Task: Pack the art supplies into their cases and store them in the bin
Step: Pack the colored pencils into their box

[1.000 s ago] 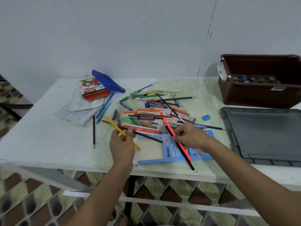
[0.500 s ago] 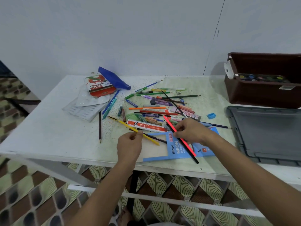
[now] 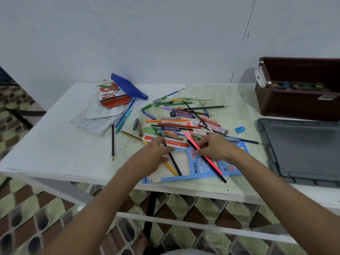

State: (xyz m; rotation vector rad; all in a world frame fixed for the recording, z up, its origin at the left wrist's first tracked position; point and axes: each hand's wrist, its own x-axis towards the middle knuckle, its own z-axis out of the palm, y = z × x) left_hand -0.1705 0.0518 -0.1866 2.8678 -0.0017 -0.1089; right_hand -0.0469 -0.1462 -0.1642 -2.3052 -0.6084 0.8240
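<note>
Loose pencils, pens and crayons lie scattered over the middle of the table. A blue neon pencil case lies flat at the front edge. My right hand pinches a red pencil and a black pencil together above the case. My left hand reaches over a yellow pencil and a dark pencil with its fingertips on the dark one; whether it grips is unclear. A brown bin holding a paint set stands at the back right.
The grey bin lid lies at the right. A blue pouch, a red-and-white crayon box and white plastic trays sit back left. A ruler lies behind my hands. A blue sharpener sits near the lid.
My left hand has moved right from the yellow pencil toward the dark pencil and spread its fingers. The right hand still holds the red and black pencils.
</note>
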